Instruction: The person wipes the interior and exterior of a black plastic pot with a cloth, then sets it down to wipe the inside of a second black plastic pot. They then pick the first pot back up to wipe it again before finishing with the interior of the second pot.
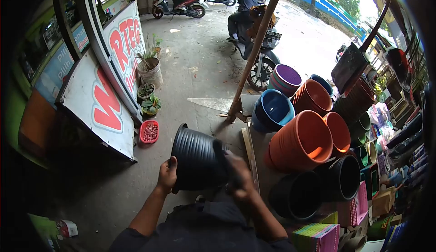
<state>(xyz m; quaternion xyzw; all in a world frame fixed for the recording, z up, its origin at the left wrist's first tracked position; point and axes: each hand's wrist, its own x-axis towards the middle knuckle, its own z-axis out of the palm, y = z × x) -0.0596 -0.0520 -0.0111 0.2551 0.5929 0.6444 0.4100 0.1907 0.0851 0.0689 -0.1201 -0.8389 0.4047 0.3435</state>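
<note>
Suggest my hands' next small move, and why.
I'd probably turn the black pot slightly with the left hand: it holds the wide end, while the right hand has a dark, blurred object at the other end, so turning could present another side.

"How is the left hand (168,174) posed?"

"Its thumb (172,162) points up, with most of the fingers hidden behind the grip. The left forearm (150,211) rises and slants inward from its dark sleeve (129,240)."

"And the right hand (240,177)?"

"Higher up than its elbow and blurred, so I can't make out each finger. They look curled, though. The right forearm (265,215) slants inward too, bare below the sleeve."

"Hands touching?"

"No, well apart."
</note>
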